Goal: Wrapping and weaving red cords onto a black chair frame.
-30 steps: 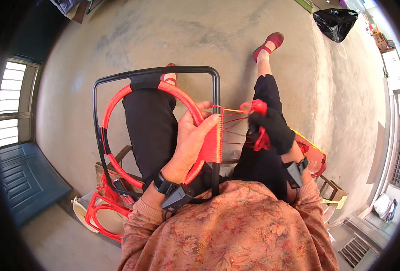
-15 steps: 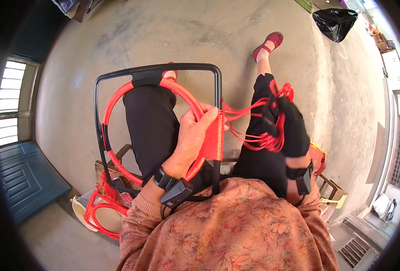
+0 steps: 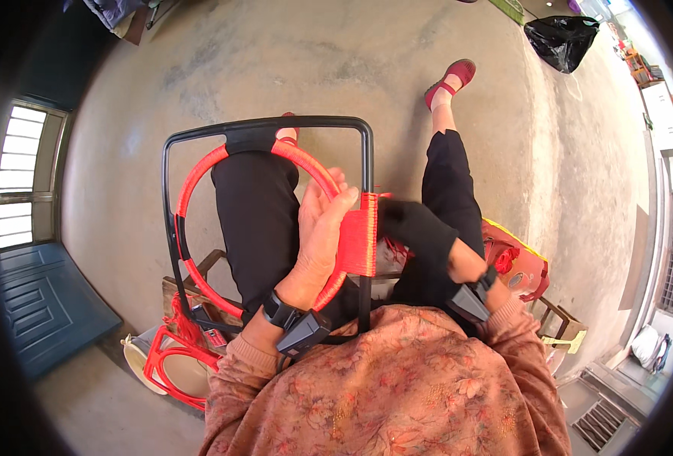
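A black metal frame (image 3: 368, 159) rests upright on my lap, with a red-wrapped ring (image 3: 200, 169) inside it. Tight red cord winding (image 3: 359, 239) joins the ring to the frame's right bar. My left hand (image 3: 320, 232), bare, lies inside the ring with its fingers stretched upward and the thumb against the ring beside the winding. My right hand (image 3: 420, 229), in a black glove, is closed just right of the winding, its fingertips hidden behind the bar. Loose red cord (image 3: 394, 247) shows below the glove; the bundle is mostly hidden.
At lower left, a red ring-shaped piece (image 3: 158, 357) leans on a pale bucket (image 3: 135, 357). A red bag (image 3: 530, 270) stands beyond my right arm. A black plastic bag (image 3: 563, 42) lies on the floor at far right. A blue panelled door (image 3: 52, 304) is at left.
My right hand has moved left with the cord bundle, from above my right knee to the bar. My left thumb and fingers have loosened from their pinch at the winding.
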Action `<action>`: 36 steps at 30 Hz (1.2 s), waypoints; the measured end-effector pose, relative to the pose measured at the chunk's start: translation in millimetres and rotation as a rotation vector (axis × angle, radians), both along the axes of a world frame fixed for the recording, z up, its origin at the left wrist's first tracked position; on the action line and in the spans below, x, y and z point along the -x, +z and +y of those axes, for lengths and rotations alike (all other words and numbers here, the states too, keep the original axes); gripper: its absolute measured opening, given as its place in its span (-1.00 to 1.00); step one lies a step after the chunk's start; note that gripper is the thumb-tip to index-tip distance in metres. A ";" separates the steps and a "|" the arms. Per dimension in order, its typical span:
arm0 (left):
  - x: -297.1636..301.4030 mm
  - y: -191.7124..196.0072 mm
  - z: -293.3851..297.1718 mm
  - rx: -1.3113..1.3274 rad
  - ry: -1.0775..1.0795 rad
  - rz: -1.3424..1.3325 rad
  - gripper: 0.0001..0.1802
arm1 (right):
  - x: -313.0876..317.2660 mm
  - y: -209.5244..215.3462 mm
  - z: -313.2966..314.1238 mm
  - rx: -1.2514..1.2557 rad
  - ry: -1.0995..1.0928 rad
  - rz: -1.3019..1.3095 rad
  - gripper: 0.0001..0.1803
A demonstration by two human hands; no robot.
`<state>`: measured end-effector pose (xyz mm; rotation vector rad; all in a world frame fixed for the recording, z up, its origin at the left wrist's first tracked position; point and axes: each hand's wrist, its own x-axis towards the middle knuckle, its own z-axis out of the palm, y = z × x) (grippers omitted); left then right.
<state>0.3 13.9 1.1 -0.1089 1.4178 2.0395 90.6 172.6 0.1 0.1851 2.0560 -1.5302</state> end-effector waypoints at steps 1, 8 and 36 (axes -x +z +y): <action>-1.1 4.1 3.1 -0.006 -0.009 -0.001 -0.59 | 9.0 -9.8 -1.0 0.275 -0.343 0.056 -0.69; 0.3 15.4 -0.2 -0.095 -0.158 -0.085 -0.52 | 56.8 29.5 -18.9 0.706 -0.734 0.233 -0.58; -1.9 19.6 -1.1 -0.033 -0.193 -0.062 -0.77 | -103.8 -12.8 144.7 0.212 -1.270 0.242 -0.53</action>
